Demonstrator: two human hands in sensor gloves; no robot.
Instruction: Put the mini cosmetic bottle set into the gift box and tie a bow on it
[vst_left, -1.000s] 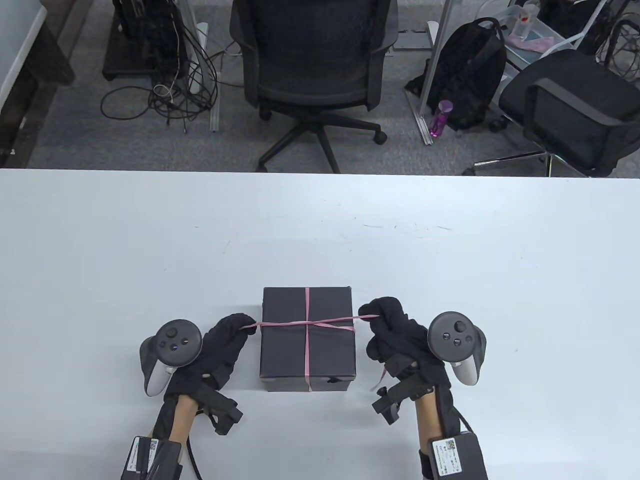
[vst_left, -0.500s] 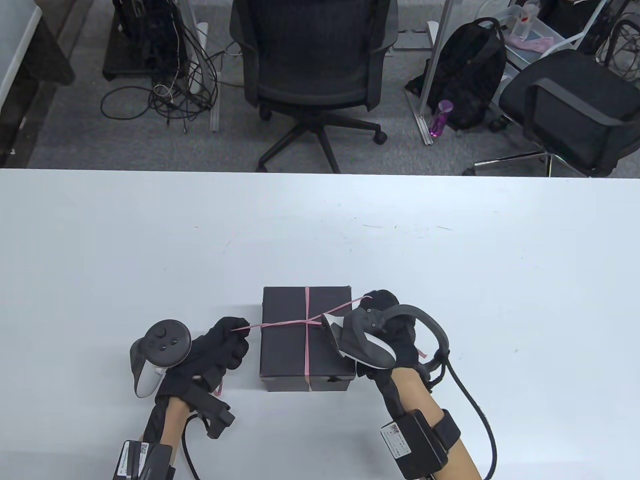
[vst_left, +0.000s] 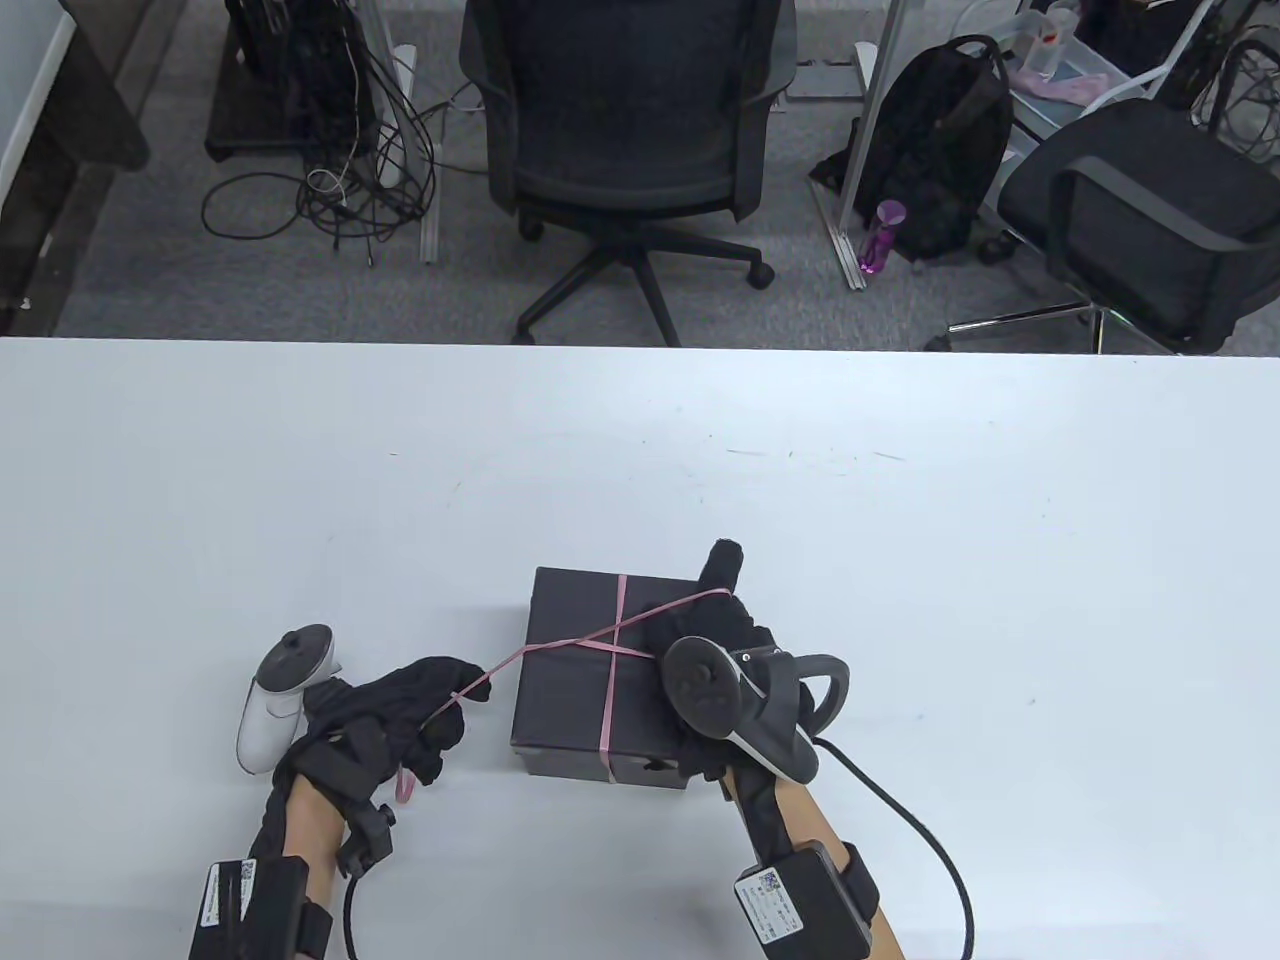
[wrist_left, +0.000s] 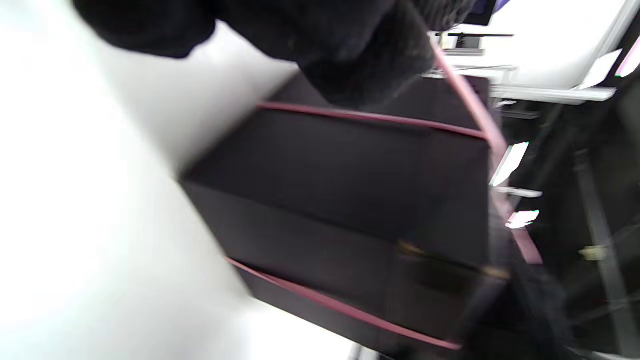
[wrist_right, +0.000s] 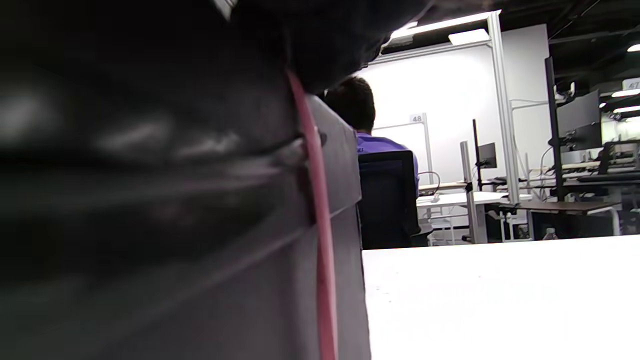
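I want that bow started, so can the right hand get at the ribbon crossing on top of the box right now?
Probably yes: the right hand already lies over the gift box beside the ribbon crossing, with nothing between them, though its grip holds one ribbon end.

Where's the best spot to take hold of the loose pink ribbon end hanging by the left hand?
Probably the short tail dangling below the left hand, just under the fingers. It hangs free off the table, clear of the gift box, so a pinch from its open left or front side should work. The taut stretch toward the box is under tension and less suited.
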